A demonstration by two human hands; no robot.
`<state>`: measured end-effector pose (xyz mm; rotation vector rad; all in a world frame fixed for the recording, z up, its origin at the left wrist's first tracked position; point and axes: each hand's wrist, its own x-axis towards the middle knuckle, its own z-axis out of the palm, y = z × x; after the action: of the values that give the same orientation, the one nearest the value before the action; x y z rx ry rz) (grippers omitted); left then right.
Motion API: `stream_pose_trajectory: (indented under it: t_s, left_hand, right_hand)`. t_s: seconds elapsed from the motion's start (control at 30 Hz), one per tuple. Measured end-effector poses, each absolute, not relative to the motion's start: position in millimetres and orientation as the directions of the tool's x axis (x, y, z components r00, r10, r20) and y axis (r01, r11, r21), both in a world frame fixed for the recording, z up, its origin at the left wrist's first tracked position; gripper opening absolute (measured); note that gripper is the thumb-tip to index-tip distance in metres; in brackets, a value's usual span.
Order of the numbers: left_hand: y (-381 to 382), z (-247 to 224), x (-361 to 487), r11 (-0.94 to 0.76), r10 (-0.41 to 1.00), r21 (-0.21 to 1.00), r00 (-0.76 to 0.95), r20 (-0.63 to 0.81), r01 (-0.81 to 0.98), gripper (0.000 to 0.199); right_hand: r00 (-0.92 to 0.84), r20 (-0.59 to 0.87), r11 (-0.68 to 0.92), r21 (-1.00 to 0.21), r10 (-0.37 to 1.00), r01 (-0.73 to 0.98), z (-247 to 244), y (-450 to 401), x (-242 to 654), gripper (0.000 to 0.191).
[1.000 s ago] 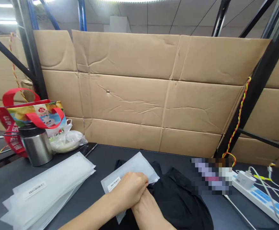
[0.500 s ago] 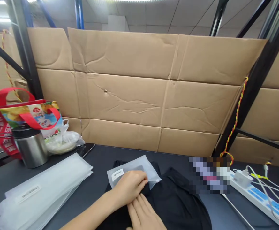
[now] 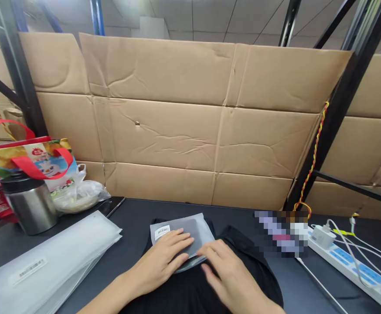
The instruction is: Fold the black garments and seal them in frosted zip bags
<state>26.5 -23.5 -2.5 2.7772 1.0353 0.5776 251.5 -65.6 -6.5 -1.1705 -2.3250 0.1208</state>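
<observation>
A frosted plastic bag [image 3: 204, 224] with a barcode label lies on black cloth [image 3: 177, 296], apparently a garment, in the middle of the table. Something dark and flat shows through the bag. My left hand [image 3: 167, 255] rests flat on the bag with its fingers spread. At the bag's lower right edge is my right hand [image 3: 226, 270], its fingers slightly bent and its thumb apart from them. Those fingertips touch or nearly touch the plastic. To the left lies a stack of similar frosted bags [image 3: 59, 253], the top one with a barcode label.
A steel flask [image 3: 33, 207], a red-handled shopping bag [image 3: 40, 163] and a knotted plastic bag [image 3: 82, 196] stand at the back left. On the right are a power strip [image 3: 354, 261] with white cables and a blurred-out item [image 3: 280, 235]. Cardboard [image 3: 164, 131] walls the back.
My hands were together over the bag's lower edge; now they are apart, the left flat on top, the right at its right edge. The bag's lower edge is folded over. The view shifted slightly.
</observation>
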Motion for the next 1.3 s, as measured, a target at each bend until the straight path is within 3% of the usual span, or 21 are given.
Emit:
stream_pose_trajectory:
  t_s: [0.1,0.23,0.37,0.57,0.73,0.97,1.1,1.3]
  left_hand:
    - [-27.7,-13.2,27.4,-0.820,0.571,0.105,0.789,0.228,0.563,0.051]
    - [-30.6,-13.9,28.0,-0.831,0.551,0.028,0.817,0.170,0.555,0.057]
    - [-31.3,0.7,33.7,-0.834,0.550,0.052,0.822,0.148,0.549,0.046]
    - [-27.4,9.0,95.9,-0.731,0.670,0.023,0.710,0.217,0.682,0.017]
    - [-15.7,-0.4,125.6,-0.758,0.628,-0.049,0.748,0.215,0.650,0.019]
    - [-35.4,2.7,60.2,-0.771,0.590,-0.184,0.792,0.155,0.610,0.018]
    - [-51.7,2.0,9.8,-0.732,0.609,-0.294,0.784,0.125,0.615,0.028]
    - [-61.5,-4.6,-23.0,-0.660,0.667,-0.280,0.715,0.208,0.697,0.031]
  right_hand:
    - [-0.403,0.408,0.523,-0.243,0.819,0.817,-5.4,-50.4,281.0,0.040]
    - [-0.420,0.395,0.532,-0.235,0.817,0.814,-16.0,-35.7,292.4,0.031]
    - [-0.386,0.425,0.527,-0.289,0.819,0.800,-23.5,-35.9,290.1,0.018]
    - [-0.345,0.475,0.529,-0.336,0.810,0.779,-30.8,-34.7,293.6,0.017]
    - [-0.347,0.493,0.547,-0.349,0.798,0.761,-32.9,-33.2,295.5,0.023]
    - [-0.354,0.474,0.543,-0.355,0.806,0.761,-31.7,-36.4,296.0,0.023]
    - [-0.348,0.459,0.533,-0.374,0.818,0.759,-31.7,-36.7,295.5,0.022]
    - [-0.333,0.448,0.524,-0.419,0.830,0.742,-30.0,-36.9,297.7,0.021]
